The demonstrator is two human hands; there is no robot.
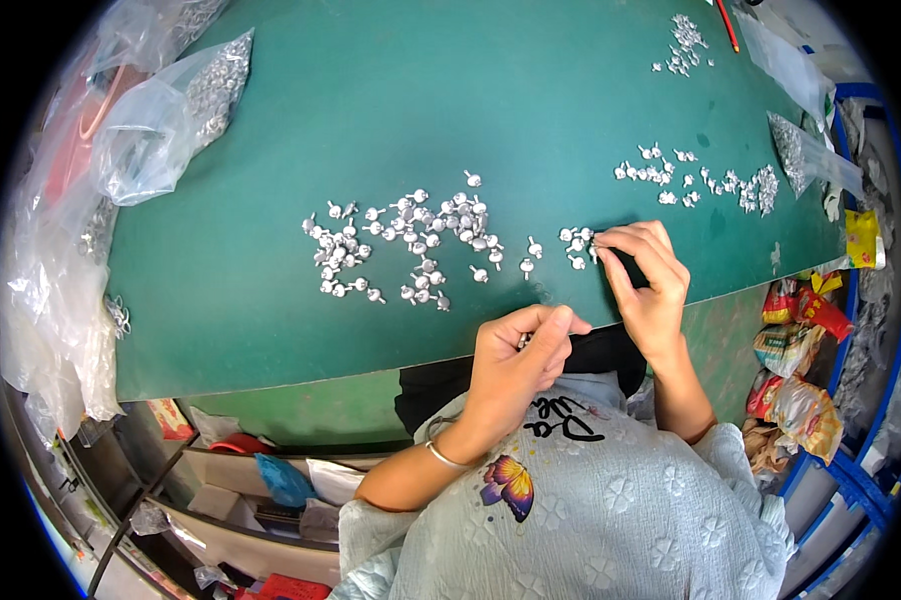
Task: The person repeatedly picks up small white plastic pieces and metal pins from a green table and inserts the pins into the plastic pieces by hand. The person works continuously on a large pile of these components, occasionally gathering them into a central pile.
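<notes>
Several small silver metal parts (411,235) lie scattered on a green table mat (421,110). My right hand (649,285) rests on the mat with its fingertips pinched on one small silver part at the edge of a little cluster (575,240). My left hand (516,355) sits at the mat's near edge, fingers curled around a few silver parts held in the fist. A silver bangle circles my left wrist.
More silver parts lie at the right (706,180) and far right (686,40). Clear plastic bags of parts (171,110) sit at the left, another bag (811,160) at the right. Colourful snack packets (796,340) and blue shelving stand beside the table.
</notes>
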